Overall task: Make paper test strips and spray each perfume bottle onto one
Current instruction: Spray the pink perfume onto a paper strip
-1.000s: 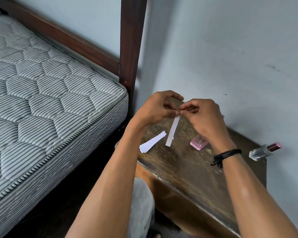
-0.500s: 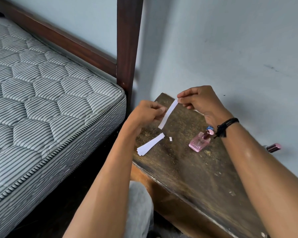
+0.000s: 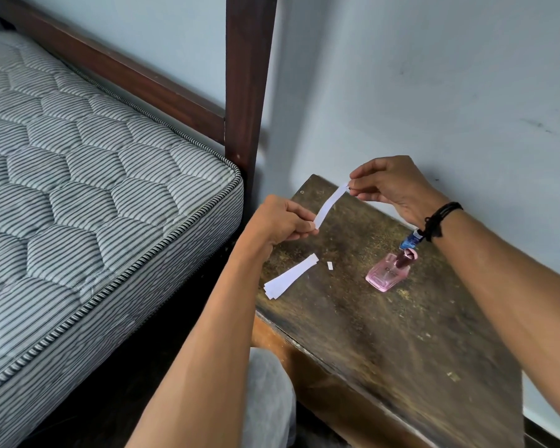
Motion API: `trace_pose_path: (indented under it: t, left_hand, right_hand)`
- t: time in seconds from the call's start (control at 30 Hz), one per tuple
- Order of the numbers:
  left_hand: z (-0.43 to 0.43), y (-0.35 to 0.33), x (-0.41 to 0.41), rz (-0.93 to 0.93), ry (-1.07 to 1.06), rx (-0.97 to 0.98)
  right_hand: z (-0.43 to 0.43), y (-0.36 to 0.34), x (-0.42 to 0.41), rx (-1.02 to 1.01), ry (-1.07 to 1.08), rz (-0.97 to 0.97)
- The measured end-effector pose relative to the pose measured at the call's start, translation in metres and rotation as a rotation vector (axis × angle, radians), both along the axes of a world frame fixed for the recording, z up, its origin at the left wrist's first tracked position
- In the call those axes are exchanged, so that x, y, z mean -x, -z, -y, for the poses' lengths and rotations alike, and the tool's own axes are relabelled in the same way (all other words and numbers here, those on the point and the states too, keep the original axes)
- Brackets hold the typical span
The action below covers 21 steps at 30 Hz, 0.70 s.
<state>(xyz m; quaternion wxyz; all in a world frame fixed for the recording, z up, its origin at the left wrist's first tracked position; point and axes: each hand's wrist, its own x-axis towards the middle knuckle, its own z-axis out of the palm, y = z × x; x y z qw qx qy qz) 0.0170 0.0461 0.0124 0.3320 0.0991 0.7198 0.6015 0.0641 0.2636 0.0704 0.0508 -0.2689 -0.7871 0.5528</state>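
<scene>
Strip (image 3: 332,205) is pinched at both ends above the desk (image 3: 385,334), long axis running from left hand (image 3: 280,226) up to right hand (image 3: 392,185); pink bottle (image 3: 388,274) lies nearer the right hand, finished strips (image 3: 290,276) under the left.

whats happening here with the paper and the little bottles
A person holds a narrow white paper strip stretched between the left hand and right hand, above a worn wooden table. More cut white strips lie stacked there, beside a pink glass perfume bottle lying on its side. Nothing looks sprayed yet.
</scene>
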Motion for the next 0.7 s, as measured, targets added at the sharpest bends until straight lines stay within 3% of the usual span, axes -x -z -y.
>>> trace_pose_path:
  t: [0.47, 0.7]
  left_hand:
    - [-0.021, 0.017, -0.009, -0.271, -0.037, 0.351]
    - [-0.025, 0.017, -0.01, -0.304, -0.059, 0.394]
  right_hand:
    - [-0.015, 0.047, 0.014, -0.138, -0.189, 0.108]
    - [-0.022, 0.064, 0.017, -0.145, -0.166, 0.106]
